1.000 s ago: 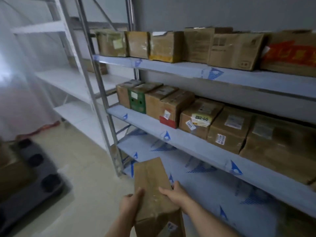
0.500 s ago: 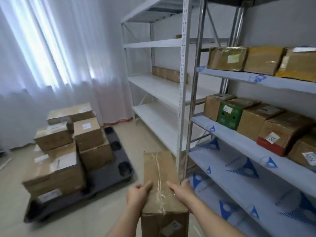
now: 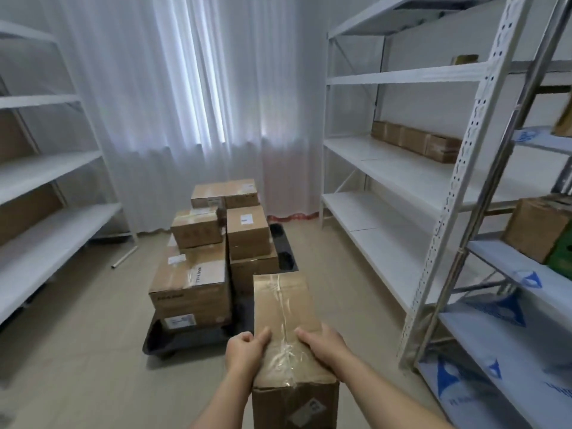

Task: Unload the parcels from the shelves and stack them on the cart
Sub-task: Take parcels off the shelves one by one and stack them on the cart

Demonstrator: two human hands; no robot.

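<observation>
I carry a long brown taped parcel point(image 3: 283, 308) in front of me, low in the head view. My left hand point(image 3: 244, 351) grips its left side and my right hand point(image 3: 322, 340) grips its right side, thumbs on the top face. Straight ahead on the floor stands the dark cart point(image 3: 185, 335), stacked with several cardboard parcels point(image 3: 198, 274). The parcel's far end hangs just short of the cart's right part.
White shelves point(image 3: 402, 168) with a row of low boxes point(image 3: 414, 140) stand at the right. A nearer rack point(image 3: 510, 261) at the far right holds a brown box point(image 3: 538, 230). More shelves point(image 3: 46, 168) line the left wall. A curtain point(image 3: 185, 103) hangs behind the cart.
The view has swung left from the loaded rack toward the cart. The parcel stays gripped in both hands, and the cart is now straight ahead and closer.
</observation>
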